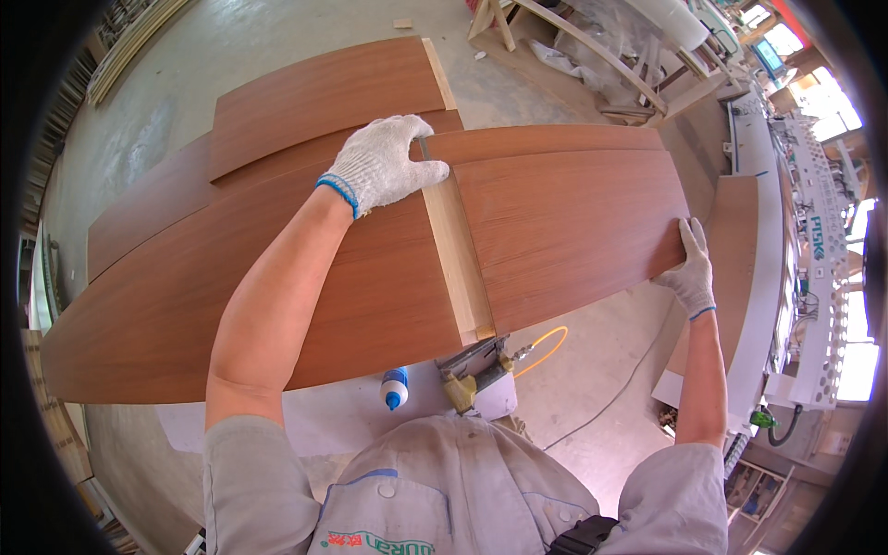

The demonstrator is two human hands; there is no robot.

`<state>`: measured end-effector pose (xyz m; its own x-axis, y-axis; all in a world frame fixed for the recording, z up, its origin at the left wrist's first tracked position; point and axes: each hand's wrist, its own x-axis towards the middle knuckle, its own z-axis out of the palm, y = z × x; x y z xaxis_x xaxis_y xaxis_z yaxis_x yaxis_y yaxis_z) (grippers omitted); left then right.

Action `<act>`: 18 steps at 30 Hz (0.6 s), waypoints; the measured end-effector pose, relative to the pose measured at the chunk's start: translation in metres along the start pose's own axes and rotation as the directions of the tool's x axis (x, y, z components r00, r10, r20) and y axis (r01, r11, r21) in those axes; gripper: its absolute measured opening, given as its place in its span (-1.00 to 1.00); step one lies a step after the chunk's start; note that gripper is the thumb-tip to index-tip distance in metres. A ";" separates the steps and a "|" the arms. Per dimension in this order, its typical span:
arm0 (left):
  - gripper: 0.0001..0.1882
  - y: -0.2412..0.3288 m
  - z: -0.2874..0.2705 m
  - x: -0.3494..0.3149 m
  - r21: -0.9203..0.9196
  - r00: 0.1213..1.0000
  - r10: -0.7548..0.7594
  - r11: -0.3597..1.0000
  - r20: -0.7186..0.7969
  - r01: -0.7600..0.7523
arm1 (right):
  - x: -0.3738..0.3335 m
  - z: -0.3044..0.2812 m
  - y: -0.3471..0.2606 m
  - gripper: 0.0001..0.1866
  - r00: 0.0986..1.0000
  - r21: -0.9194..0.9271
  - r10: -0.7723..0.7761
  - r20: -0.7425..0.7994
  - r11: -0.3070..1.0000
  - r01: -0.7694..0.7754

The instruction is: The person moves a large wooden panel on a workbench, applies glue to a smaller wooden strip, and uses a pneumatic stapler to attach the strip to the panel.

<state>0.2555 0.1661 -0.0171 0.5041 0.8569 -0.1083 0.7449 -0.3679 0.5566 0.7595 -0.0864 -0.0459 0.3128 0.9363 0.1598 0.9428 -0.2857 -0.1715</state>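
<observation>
Both my hands wear white knit gloves with blue cuffs. A reddish-brown wood panel (573, 222) lies at the right, its left end against a pale bare-wood strip (456, 254). My left hand (384, 166) is bent over this joint near the far edge, thumb and fingers curled at the panel's left end; some fingertips are hidden. My right hand (689, 268) grips the panel's right end, fingers along the edge and thumb underneath, partly hidden. Left of the strip spreads a large brown panel (277, 268) with a curved outer end, under my left forearm.
Another brown panel (324, 97) is stacked at the far left. Below the near edge are a white bottle with a blue cap (395, 388) and a brass-coloured tool (460, 390) with a yellow hose (555, 347). A long machine (814, 240) stands at the right; a wooden frame (592, 46) stands behind.
</observation>
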 end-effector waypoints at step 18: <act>-0.35 -0.012 0.009 0.006 -0.091 0.998 0.053 0.994 -0.038 -0.057 | 0.004 -0.015 -0.017 0.23 0.985 0.080 0.128 0.120 0.987 -0.138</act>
<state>0.2531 0.1721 -0.0318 0.5262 0.8491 -0.0469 0.6723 -0.3816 0.6343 0.7464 -0.0814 -0.0280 0.4151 0.9096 0.0190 0.8782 -0.3952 -0.2694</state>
